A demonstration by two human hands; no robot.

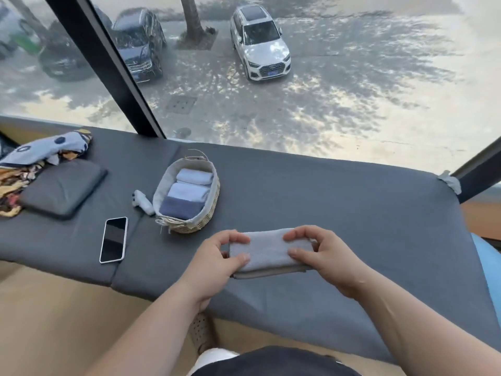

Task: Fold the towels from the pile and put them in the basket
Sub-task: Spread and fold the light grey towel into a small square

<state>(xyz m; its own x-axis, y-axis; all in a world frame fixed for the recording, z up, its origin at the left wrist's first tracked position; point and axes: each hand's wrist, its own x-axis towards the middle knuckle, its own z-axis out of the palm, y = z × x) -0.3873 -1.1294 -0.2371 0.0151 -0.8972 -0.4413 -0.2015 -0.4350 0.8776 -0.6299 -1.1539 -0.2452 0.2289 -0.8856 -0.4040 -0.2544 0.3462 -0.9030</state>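
Observation:
A folded grey towel [268, 252] lies on the dark grey cushion [339, 213] near its front edge. My left hand [217, 263] pinches the towel's left end between thumb and fingers. My right hand [322, 256] pinches its right end the same way. A wicker basket [208, 210] with a cloth lining stands behind and to the left of the towel. Inside it are two white folded towels [193, 176] and a dark blue one [180, 208], side by side.
A phone [113, 239] lies face up left of the basket, and a small white object [142, 202] rests against the basket's left side. A grey pillow [63, 187] and patterned cloths [46, 147] sit far left. A large window runs behind the cushion.

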